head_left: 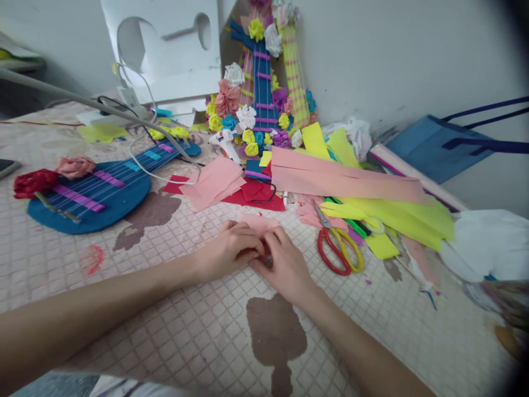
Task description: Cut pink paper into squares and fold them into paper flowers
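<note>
A small piece of pink crepe paper [259, 221] shows just beyond my fingertips, low over the tabletop. My left hand [231, 248] has its fingers curled and closed on the paper's near edge. Facing it, my right hand [287, 264] pinches the same piece, thumb and fingers together. My fingers hide most of the near edge. Past my hands lie a stack of pink paper pieces [215, 182] and red paper [252, 193]. Scissors with red and yellow handles [339, 245] rest on the table to the right of my right hand.
A blue guitar-shaped craft [111, 193] with paper roses lies at left. Decorated paper guitars [264, 94] lean at the back, near a white glue gun [224, 144]. Long pink strips [347, 176] and yellow paper [409, 220] spread at right. A white cable [165, 179] loops across the table.
</note>
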A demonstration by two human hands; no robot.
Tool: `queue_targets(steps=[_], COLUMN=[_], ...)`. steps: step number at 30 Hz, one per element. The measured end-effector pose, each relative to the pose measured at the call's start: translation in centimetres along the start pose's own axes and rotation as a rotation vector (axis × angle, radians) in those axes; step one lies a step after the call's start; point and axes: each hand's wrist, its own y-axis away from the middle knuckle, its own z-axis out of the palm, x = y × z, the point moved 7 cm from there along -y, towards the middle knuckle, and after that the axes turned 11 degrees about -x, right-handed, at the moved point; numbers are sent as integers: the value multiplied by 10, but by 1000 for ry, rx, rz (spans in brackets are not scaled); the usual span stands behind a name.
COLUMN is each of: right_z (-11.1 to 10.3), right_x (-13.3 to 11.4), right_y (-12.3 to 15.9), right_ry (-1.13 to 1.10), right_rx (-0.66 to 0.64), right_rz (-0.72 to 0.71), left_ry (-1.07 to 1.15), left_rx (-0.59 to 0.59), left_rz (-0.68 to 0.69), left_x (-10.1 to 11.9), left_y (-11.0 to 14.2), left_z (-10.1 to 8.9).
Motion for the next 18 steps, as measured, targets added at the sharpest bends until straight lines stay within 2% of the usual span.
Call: queue_targets(steps=[7, 11, 18], right_z=[-8, -14, -19], right_x=[10, 25, 45], right_y=[5, 5, 3], right_ry=[-208, -188, -226], right_rx=[10, 62, 88], right_rz=[-31, 47, 41], left_ry=[27, 22, 7], left_rx=[4, 18, 27], left_rz=[-50, -59, -108], left_x=[-6, -7, -14], left_y=[-1, 0, 1], left_z=[3, 5, 7])
